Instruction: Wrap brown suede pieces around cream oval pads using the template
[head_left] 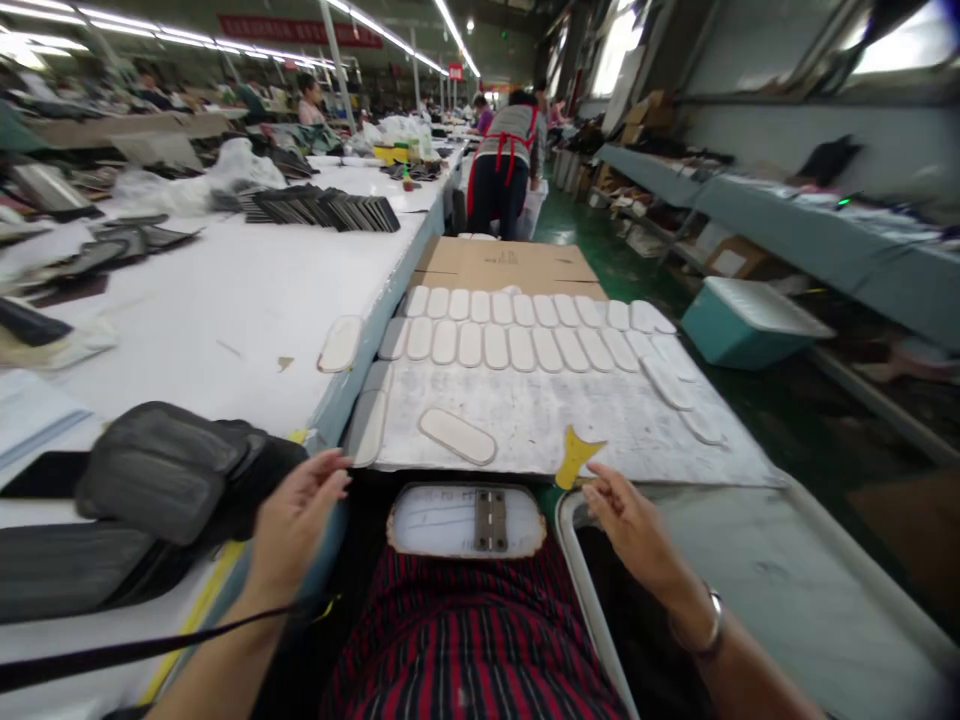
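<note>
My left hand point(296, 520) is raised at the table's edge, fingers loosely bent and apart, holding nothing I can see. Just beyond its fingertips is a white oval piece point(367, 428) at the board's left edge. My right hand point(634, 525) has its fingers partly stretched out, fingertips beside a yellow forked piece point(576, 455); whether they touch it is unclear. Between my hands, above my lap, sits an oval plate point(439, 518) with a metal hinge point(491, 520) on it. A single oval piece point(458, 436) lies tilted on the whitish board point(525, 400).
Rows of oval pieces point(470, 344) cover the board's far part, with cardboard point(510, 262) behind. On the left, a white table point(225, 290) carries dark padded pieces point(161, 460) and stacked dark pieces point(322, 208). A teal bin point(739, 325) stands right. A person point(506, 160) bends ahead.
</note>
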